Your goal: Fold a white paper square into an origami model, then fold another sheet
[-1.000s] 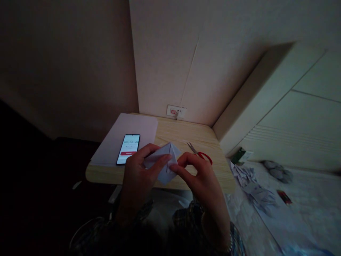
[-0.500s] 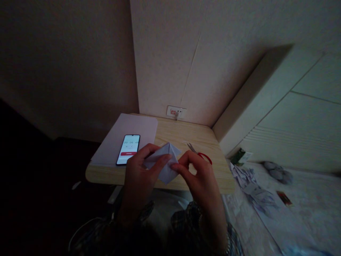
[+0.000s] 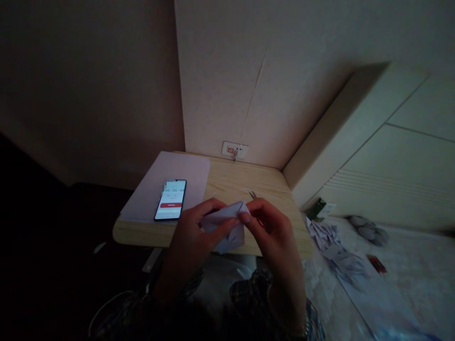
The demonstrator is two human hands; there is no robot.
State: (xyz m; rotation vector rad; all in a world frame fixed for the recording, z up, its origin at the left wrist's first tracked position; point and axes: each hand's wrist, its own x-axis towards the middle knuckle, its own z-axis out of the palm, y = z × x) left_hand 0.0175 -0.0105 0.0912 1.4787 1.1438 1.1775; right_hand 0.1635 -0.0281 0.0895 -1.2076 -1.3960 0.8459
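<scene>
A folded piece of white paper [image 3: 232, 237] is held up between both hands, above the front edge of a small wooden table [image 3: 249, 177]. My left hand [image 3: 195, 234] grips its left side, thumb lying across the near face. At the upper right corner my right hand [image 3: 272, 232] pinches the paper between thumb and fingers. Scissors [image 3: 252, 194] lie on the table behind my right hand, which hides most of their red handles.
A lit phone [image 3: 171, 201] showing a timer rests on white paper sheets [image 3: 152, 180] at the table's left. A wall socket [image 3: 235, 149] sits behind the table. To the right, a bed holds a heap of folded papers [image 3: 337, 251] and a grey bundle [image 3: 368, 229].
The folded paper has been turned and tilted, its point now toward the upper right. My right hand has shifted its pinch to that corner and covers more of the scissors.
</scene>
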